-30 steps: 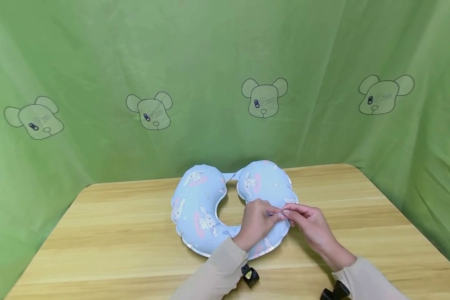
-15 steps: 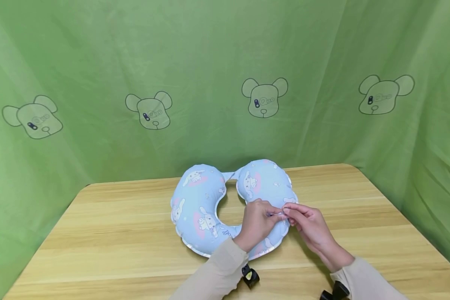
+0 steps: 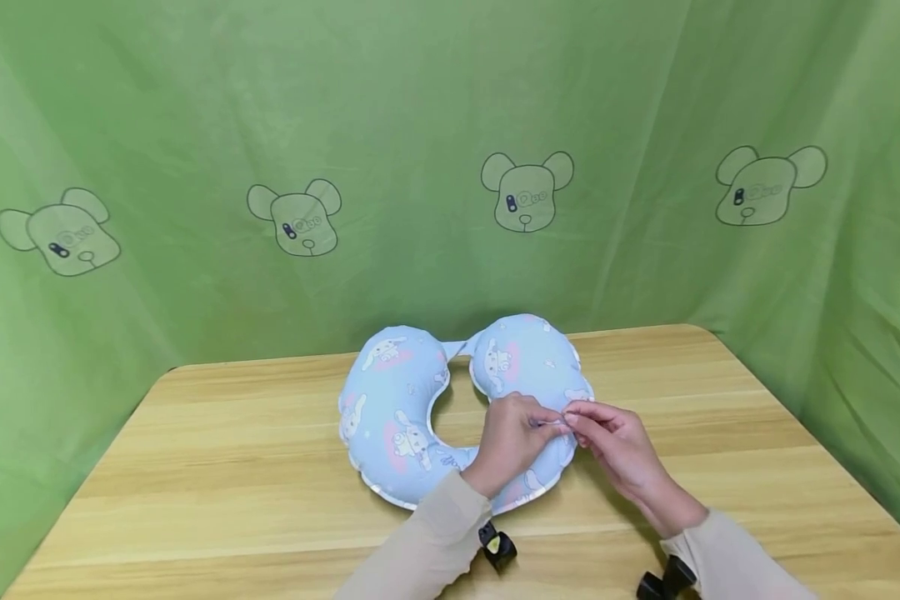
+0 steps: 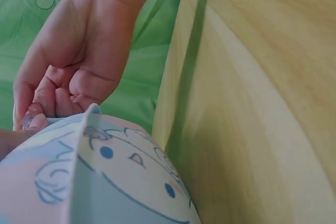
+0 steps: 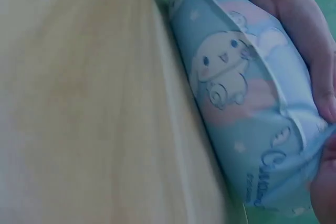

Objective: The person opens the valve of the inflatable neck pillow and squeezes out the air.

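A light blue inflated neck pillow (image 3: pixel 386 392) with white cartoon puppies lies on the table, its strap (image 3: pixel 456 348) at the far side. My left hand (image 3: pixel 512 437) reaches over the pillow's right arm and pinches its surface between thumb and fingertips. Close beside it, my right hand (image 3: pixel 624 450) pinches a small clear piece, apparently the air valve (image 4: pixel 26 119), at the pillow's outer side. The fingertips of both hands nearly meet and hide most of that piece. In the right wrist view, the pillow's fabric (image 5: pixel 310 156) is drawn up toward the fingers.
The wooden table (image 3: pixel 232 467) extends around the pillow on both sides. Behind it hangs a green cloth (image 3: pixel 420 100) with printed bear heads, closing in the left and right sides too. Black wrist cameras (image 3: pixel 497 547) hang below the sleeves.
The pinching hands stay almost still against the pillow. The whole head view has shifted slightly, so the pillow and hands appear a little higher and farther left.
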